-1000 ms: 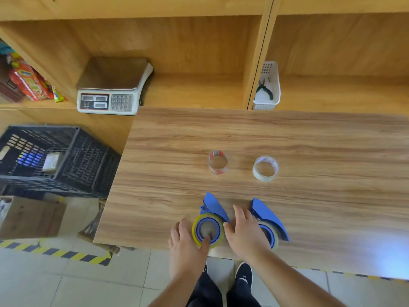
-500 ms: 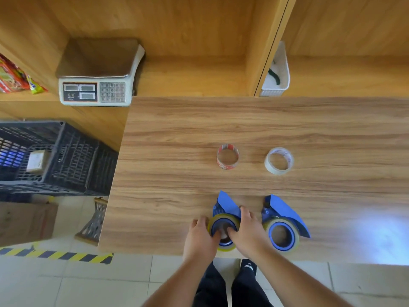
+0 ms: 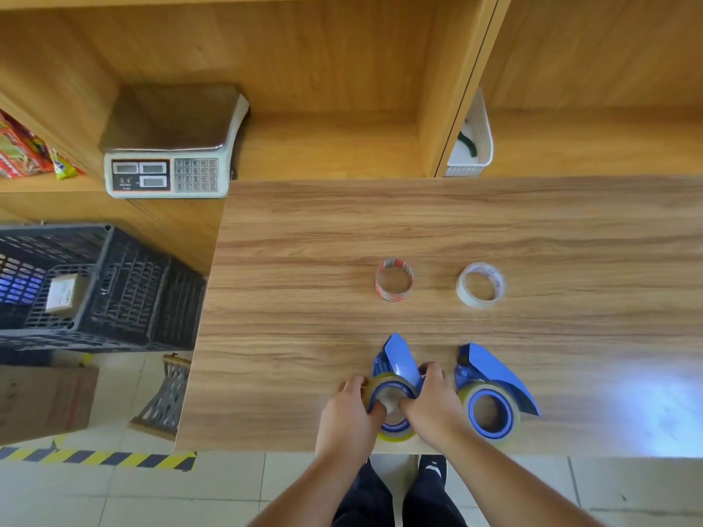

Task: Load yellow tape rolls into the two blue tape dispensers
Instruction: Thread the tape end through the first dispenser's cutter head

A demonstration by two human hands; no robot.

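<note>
Two blue tape dispensers lie near the front edge of the wooden table (image 3: 304, 298). The left dispenser (image 3: 397, 359) carries a yellow tape roll (image 3: 395, 435) around its blue hub. My left hand (image 3: 350, 416) grips that roll on its left side, thumb curled into the hub. My right hand (image 3: 430, 401) grips the roll and dispenser from the right, thumb also inside the hub. The right dispenser (image 3: 494, 368) lies untouched with a yellow roll (image 3: 513, 416) seated on its hub.
Farther back on the table stand a red-printed tape core (image 3: 394, 279) and a whitish tape ring (image 3: 480, 285). A weighing scale (image 3: 167, 176) and a white basket (image 3: 473, 146) sit on the shelf behind. A black crate (image 3: 114, 283) is on the left.
The view shifted down and closer. Both hands have closed tighter around the left roll, thumbs now inside its hub. The right dispenser has not moved.
</note>
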